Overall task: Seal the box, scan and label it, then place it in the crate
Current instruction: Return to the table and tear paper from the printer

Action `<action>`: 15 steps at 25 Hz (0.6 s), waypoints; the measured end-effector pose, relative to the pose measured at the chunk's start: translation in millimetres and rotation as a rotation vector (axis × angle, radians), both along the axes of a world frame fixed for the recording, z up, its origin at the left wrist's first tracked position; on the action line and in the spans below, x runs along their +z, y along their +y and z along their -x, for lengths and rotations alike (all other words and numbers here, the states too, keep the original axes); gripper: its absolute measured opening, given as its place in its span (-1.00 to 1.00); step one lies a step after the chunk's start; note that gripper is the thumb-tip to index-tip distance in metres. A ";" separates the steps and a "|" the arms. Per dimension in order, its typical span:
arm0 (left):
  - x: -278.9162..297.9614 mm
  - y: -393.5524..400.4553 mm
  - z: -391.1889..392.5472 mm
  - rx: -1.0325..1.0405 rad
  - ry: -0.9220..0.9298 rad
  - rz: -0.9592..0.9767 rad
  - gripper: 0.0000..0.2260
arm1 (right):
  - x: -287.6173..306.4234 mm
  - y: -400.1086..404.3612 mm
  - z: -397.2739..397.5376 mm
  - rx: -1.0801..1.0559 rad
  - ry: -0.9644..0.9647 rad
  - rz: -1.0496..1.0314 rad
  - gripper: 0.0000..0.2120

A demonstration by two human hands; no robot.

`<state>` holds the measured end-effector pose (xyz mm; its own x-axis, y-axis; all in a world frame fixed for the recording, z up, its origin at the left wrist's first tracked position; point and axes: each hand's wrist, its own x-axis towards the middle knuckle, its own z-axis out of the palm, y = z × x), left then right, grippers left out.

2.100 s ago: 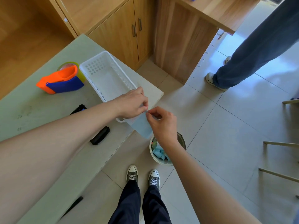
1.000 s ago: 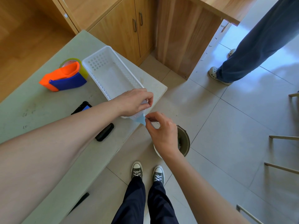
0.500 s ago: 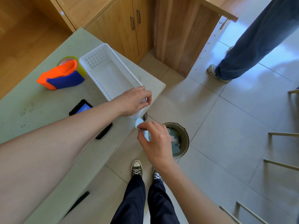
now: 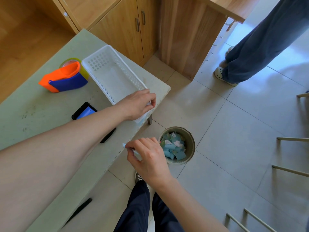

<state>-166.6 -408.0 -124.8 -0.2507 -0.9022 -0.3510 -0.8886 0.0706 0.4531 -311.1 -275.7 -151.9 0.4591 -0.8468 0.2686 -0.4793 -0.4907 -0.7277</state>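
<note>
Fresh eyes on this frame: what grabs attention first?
The orange and blue tape dispenser on the table's far left, beside the white crate. Then the floor bin full of blue paper scraps, just past the right hand pinching a small strip. The left hand grips a white item at the table edge.

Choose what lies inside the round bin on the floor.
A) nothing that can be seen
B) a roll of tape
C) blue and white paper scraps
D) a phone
C: the bin beside the table holds a heap of blue and white paper scraps.
</note>
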 end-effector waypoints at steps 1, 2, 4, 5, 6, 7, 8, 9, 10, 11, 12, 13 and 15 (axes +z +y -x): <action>-0.3 1.1 0.6 -0.010 -0.010 0.009 -0.93 | 0.4 1.7 0.1 0.007 -0.001 -0.006 -0.93; -0.4 2.6 1.2 -0.018 -0.017 0.017 -0.90 | 0.6 1.5 1.0 -0.002 -0.004 -0.022 -0.93; -0.7 6.0 3.7 -0.024 -0.011 0.023 -0.84 | 0.0 -3.8 5.2 -0.048 -0.014 -0.085 -0.92; -0.8 7.8 5.4 -0.025 -0.002 0.019 -0.82 | 0.0 -8.1 8.3 -0.076 -0.020 -0.123 -0.91; -1.3 9.7 7.4 -0.026 0.008 0.012 -0.80 | 0.5 -13.2 11.5 -0.107 -0.029 -0.163 -0.90; -1.9 11.8 9.4 -0.023 0.016 0.006 -0.80 | 1.1 -18.6 14.7 -0.142 -0.047 -0.206 -0.90; -2.5 14.1 11.6 -0.011 0.028 0.003 -0.81 | 1.9 -24.1 18.1 -0.184 -0.082 -0.265 -0.89; -2.7 16.3 13.2 0.018 0.053 0.000 -0.81 | 3.0 -29.7 21.4 -0.237 -0.138 -0.349 -0.88; -2.4 18.0 15.0 0.064 0.093 -0.006 -0.82 | 3.9 -35.7 24.8 -0.301 -0.213 -0.454 -0.86; -1.7 19.6 16.9 0.123 0.150 -0.023 -0.83 | 4.2 -42.3 28.6 -0.366 -0.298 -0.557 -0.85; -0.6 20.5 19.4 0.190 0.218 -0.049 -0.83 | 4.2 -49.2 33.0 -0.427 -0.381 -0.637 -0.83; 0.4 21.3 22.2 0.263 0.295 -0.082 -0.82 | 4.2 -55.7 37.8 -0.482 -0.451 -0.689 -0.82; 2.3 22.4 29.3 0.426 0.475 -0.171 -0.77 | 5.6 -66.9 48.3 -0.571 -0.570 -0.750 -0.86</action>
<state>-195.9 -385.7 -122.6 -0.0470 -0.8979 -0.4376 -0.5232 -0.3511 0.7766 -359.4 -342.6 -146.3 -0.0793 -0.9316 -0.3546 0.0058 0.3553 -0.9347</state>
